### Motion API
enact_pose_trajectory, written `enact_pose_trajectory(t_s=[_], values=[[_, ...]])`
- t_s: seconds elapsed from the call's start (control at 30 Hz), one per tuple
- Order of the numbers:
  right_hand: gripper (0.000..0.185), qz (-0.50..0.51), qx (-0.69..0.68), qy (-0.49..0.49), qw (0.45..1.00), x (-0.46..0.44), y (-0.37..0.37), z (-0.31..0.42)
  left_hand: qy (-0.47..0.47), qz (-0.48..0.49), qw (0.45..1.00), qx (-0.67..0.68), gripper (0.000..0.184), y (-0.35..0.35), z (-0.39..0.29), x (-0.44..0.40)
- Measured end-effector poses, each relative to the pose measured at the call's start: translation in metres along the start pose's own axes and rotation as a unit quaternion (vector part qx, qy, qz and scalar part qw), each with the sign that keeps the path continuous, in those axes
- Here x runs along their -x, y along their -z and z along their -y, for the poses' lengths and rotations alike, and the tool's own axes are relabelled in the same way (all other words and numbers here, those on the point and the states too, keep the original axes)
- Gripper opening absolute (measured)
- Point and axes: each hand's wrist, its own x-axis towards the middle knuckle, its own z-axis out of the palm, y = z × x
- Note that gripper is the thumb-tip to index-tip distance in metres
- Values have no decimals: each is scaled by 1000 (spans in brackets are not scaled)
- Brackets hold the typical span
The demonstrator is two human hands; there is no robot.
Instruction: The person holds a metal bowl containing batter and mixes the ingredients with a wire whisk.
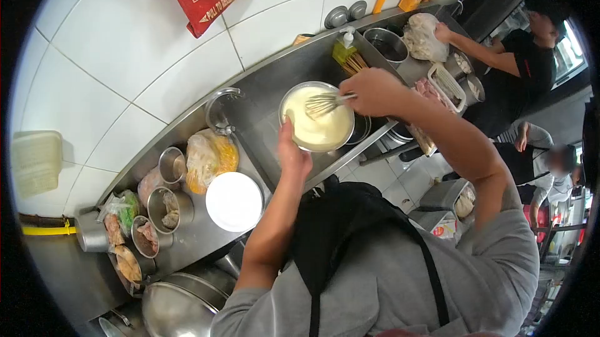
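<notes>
A round metal bowl (317,147) of pale yellow, creamy liquid (303,121) is over the steel sink (253,121). My left hand (294,149) grips the bowl's near left rim, with the thumb over the edge. Closed around the handle of a wire whisk (322,104), my right hand (372,93) is above the bowl's right rim. The whisk's wires dip into the liquid. Just beyond the bowl stand a yellow-green pump bottle (342,51) and a bunch of thin sticks (354,63).
Left of the sink are a white round lid or plate (234,202), a bag of yellow food (212,155) and several metal pots (170,211). A faucet (219,109) curves at the sink's left. At the right, a co-worker (531,62) touches a plastic bag (424,38).
</notes>
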Motion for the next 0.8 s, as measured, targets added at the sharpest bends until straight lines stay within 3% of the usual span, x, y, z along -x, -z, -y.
enact_pose_trajectory(t_s=[0.13, 0.23, 0.27, 0.33, 0.43, 0.53, 0.57, 0.63, 0.73, 0.8], values=[[23, 98, 30, 64, 993, 18, 4, 14, 21, -16, 1000, 16, 56, 3, -6, 3], [26, 29, 42, 16, 999, 2, -15, -12, 15, 2, 1000, -5, 59, -5, 2, 7], [25, 45, 48, 0, 998, 2, -25, -3, 5, 6, 1000, -26, 60, -17, -3, 10], [24, 73, -18, 60, 995, 24, -6, 23, 33, 24, 998, 48, 60, -8, -12, 3], [29, 78, -21, -8, 997, 18, 10, 0, -4, 16, 1000, 14, 61, -3, -10, 6], [29, 35, -55, -7, 998, 16, -25, 11, 13, 3, 1000, 7, 61, -3, -7, -6], [29, 38, -65, 37, 996, 21, -27, 13, 12, 6, 1000, 17, 61, -7, -9, -5], [28, 92, -60, 3, 994, 28, 6, 7, 15, 4, 999, 29, 60, -16, -22, 12], [32, 8, -48, -48, 998, 12, -18, 1, 15, 12, 1000, -10, 61, -3, -10, 1], [32, 37, -54, 8, 998, 10, -35, 13, 7, -12, 1000, -4, 63, 2, -14, -6]])
